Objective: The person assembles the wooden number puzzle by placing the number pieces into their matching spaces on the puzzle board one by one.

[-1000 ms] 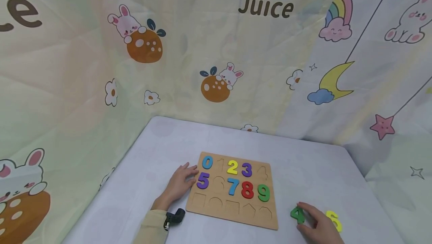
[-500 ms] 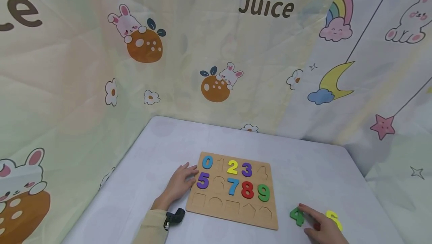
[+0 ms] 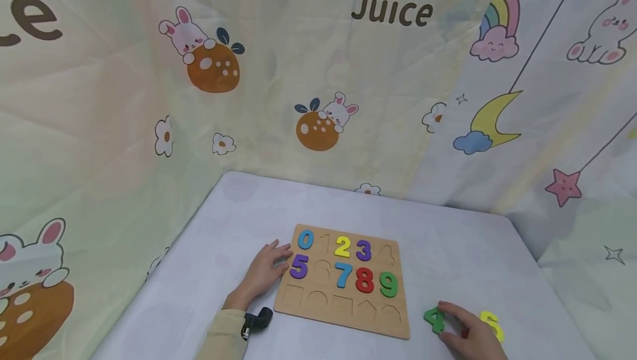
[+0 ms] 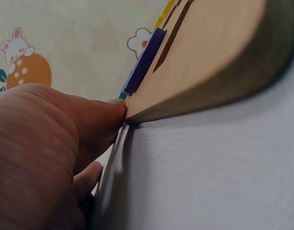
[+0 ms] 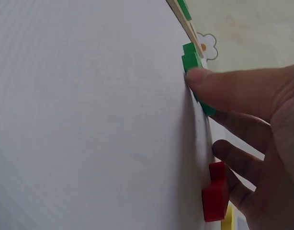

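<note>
A wooden number board lies on the table with the purple 5, blue 7 and other number pieces on it. My left hand rests at its left edge, the thumb touching the corner in the left wrist view. Right of the board, my right hand pinches a green number 4 between thumb and forefinger, low at the table. In the right wrist view a red piece stands below the curled fingers; its shape is mostly hidden. A yellow piece lies partly behind that hand.
Outlined recesses for 1, 4 and 6 show on the board, with a row of shape outlines along its near side. The white table ends at a printed cloth wall. A black device sits on the left wrist.
The green 4 has shifted slightly left and turned a little. Half a second ago my right thumb was off it; now it is back against the piece. My left hand has stayed still.
</note>
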`<state>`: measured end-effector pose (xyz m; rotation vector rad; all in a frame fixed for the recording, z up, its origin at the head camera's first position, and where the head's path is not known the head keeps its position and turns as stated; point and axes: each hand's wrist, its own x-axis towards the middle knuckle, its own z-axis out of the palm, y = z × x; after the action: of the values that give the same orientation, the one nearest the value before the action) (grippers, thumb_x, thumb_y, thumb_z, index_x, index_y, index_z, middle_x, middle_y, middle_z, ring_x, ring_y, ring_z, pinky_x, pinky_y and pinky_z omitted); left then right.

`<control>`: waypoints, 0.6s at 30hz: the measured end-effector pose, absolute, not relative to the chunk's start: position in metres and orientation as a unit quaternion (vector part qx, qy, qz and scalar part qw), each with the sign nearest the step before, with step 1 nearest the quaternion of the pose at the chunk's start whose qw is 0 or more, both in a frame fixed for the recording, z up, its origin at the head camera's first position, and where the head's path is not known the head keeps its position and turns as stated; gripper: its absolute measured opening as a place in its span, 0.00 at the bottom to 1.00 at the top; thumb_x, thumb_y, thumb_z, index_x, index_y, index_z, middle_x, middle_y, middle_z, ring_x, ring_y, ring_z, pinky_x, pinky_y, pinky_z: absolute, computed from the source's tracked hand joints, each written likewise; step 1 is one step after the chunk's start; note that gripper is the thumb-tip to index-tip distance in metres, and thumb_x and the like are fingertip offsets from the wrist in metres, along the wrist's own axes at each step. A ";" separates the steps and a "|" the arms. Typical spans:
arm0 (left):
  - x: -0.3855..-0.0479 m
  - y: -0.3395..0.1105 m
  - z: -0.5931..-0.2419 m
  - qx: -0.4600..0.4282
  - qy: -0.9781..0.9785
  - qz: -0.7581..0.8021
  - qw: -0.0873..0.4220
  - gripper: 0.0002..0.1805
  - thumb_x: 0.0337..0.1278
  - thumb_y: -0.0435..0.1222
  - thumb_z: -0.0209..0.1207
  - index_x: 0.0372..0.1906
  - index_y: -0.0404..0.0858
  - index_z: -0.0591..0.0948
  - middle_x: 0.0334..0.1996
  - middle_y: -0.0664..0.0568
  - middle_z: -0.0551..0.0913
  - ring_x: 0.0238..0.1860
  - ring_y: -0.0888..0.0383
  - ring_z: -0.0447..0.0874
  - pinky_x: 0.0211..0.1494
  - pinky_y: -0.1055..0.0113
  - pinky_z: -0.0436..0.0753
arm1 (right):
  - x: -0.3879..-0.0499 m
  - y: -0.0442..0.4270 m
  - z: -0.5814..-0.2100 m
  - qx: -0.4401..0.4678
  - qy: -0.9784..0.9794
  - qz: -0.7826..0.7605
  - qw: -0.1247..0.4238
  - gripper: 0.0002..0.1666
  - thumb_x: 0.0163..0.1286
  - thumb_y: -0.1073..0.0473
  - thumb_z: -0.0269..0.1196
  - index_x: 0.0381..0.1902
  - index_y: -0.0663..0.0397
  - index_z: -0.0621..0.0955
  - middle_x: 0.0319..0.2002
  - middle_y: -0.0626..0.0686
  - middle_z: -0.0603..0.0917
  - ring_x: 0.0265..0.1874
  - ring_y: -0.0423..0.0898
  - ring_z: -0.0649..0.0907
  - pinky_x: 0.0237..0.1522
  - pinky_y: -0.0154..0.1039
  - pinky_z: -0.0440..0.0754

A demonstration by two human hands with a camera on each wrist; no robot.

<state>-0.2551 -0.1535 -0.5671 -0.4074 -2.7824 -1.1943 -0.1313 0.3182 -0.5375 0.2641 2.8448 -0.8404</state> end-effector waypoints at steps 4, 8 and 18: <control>-0.255 -0.153 -0.567 -0.133 -0.910 -0.389 0.044 0.17 0.60 0.34 0.63 0.55 0.41 0.83 0.64 0.53 0.76 0.74 0.45 0.58 0.77 0.45 0.54 | -0.130 0.313 -0.538 0.079 0.948 -0.296 0.086 0.45 0.43 0.50 0.79 0.61 0.49 0.76 0.64 0.60 0.74 0.65 0.67 0.68 0.59 0.57 0.78; -0.255 -0.153 -0.567 -0.133 -0.908 -0.395 0.045 0.17 0.60 0.34 0.63 0.55 0.41 0.83 0.64 0.53 0.76 0.74 0.45 0.58 0.77 0.45 0.54 | -0.132 0.309 -0.540 0.077 0.953 -0.280 0.083 0.48 0.41 0.45 0.79 0.61 0.50 0.76 0.63 0.58 0.73 0.64 0.65 0.69 0.61 0.59 0.75; -0.256 -0.153 -0.569 -0.128 -0.910 -0.393 0.040 0.18 0.61 0.35 0.63 0.56 0.42 0.82 0.65 0.54 0.76 0.74 0.46 0.57 0.77 0.45 0.53 | -0.132 0.303 -0.539 0.069 0.965 -0.247 0.051 0.44 0.44 0.45 0.78 0.60 0.51 0.77 0.58 0.56 0.75 0.58 0.61 0.75 0.59 0.57 0.77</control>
<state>-0.2561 -0.1528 -0.5685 -0.3927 -2.7871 -1.2027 -0.1323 0.3026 -0.5394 0.2088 2.9365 -0.7526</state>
